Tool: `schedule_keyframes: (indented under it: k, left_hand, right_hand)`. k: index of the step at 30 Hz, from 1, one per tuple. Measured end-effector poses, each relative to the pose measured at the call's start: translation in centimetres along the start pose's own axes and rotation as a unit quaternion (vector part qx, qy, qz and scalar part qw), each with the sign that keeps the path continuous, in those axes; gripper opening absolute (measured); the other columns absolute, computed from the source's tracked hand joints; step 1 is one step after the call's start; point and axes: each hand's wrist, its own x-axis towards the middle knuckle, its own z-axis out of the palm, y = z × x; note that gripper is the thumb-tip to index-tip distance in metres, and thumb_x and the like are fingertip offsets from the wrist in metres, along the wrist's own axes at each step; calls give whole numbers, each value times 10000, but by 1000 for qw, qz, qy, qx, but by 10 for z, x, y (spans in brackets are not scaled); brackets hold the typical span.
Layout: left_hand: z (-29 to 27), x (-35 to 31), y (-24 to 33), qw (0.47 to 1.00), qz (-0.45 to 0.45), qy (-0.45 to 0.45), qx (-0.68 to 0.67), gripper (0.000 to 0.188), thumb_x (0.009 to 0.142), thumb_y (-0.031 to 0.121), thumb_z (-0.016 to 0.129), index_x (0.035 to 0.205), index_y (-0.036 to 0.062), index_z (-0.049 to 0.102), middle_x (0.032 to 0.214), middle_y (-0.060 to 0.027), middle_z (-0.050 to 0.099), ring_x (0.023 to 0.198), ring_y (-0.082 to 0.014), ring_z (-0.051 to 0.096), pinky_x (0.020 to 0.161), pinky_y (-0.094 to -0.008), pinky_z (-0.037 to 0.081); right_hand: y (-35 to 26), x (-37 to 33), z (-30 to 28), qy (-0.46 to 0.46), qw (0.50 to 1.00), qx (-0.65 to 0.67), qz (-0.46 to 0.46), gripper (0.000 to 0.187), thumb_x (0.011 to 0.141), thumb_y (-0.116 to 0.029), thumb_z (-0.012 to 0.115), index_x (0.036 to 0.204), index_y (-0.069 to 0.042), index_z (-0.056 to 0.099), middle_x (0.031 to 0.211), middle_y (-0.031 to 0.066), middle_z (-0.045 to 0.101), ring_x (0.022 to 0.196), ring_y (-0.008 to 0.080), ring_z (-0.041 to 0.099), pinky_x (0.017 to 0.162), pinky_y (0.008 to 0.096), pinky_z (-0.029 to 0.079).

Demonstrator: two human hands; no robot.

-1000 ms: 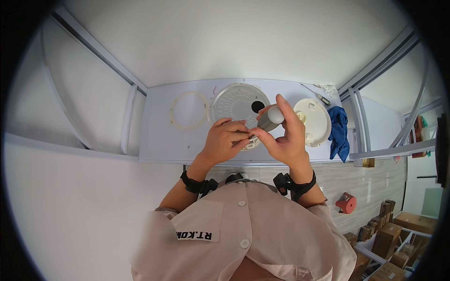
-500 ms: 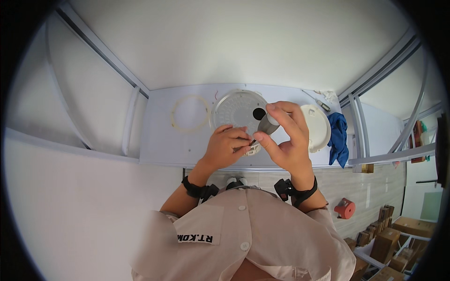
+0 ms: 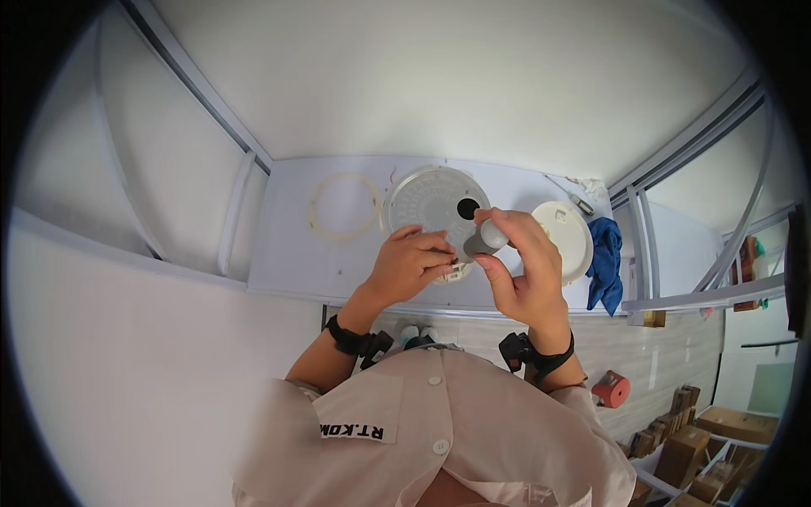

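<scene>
Right fingers: the right hand [image 3: 528, 283] has its fingers closed around a short grey cylinder [image 3: 485, 241], thumb and forefinger pinching it, so its near end tilts toward the other hand.
Left fingers: the left hand [image 3: 408, 266] has its fingertips curled shut on a small white part [image 3: 454, 269] just beside the cylinder's lower end; what the part is cannot be told. Both hands meet above the table's near edge, likely to bring the two pieces together.
Cylinder: held in the air, not resting on anything, in front of the round disc.
Disc: a grey, ribbed round disc [image 3: 431, 203] with a dark hole lies flat on the table [image 3: 296, 262], just behind the hands.
Ring: a thin pale ring [image 3: 317, 221] lies flat to the disc's left, apart from it.
Cover: a white round cover [image 3: 570, 237] lies to the right, partly behind the right hand.
Cloth: a blue cloth [image 3: 605, 264] hangs at the table's right end, beside the cover.
</scene>
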Motion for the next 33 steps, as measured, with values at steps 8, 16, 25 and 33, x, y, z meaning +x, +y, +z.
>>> schedule_keyframes:
  k: [8,16,25,33]
  left_hand:
    - [1,2,-1,1000,-6,-2,8,195,972,315,795,1095,171,844,1163,36,781,1316,-189,688,1155,-500,458]
    - [0,1,-4,1000,-8,-18,5,196,974,321,793,1086,170,846,1203,34,789,1318,-195,687,1170,-502,454]
    - [-3,4,-3,1000,3,-20,1,187,982,313,783,1086,168,840,1200,34,787,1330,-207,681,1177,-505,454]
    - [1,1,-5,1000,-4,-5,-13,196,970,303,800,1109,168,829,1197,19,785,1307,-199,693,1170,-505,459]
  right_hand:
    - [-2,1,6,74,996,10,-45,515,817,-90,930,1291,-36,738,1213,179,691,952,278,679,802,368,580]
    - [7,-13,9,36,998,51,-5,475,909,-107,868,1338,0,694,1294,235,692,1070,326,716,891,390,594]
    - [3,4,6,43,997,38,-54,450,940,-104,829,1341,31,676,1240,244,702,1046,328,710,912,412,587]
    - [9,-4,12,79,993,85,-7,463,861,-53,871,1297,17,732,1154,185,703,943,294,695,845,381,591]
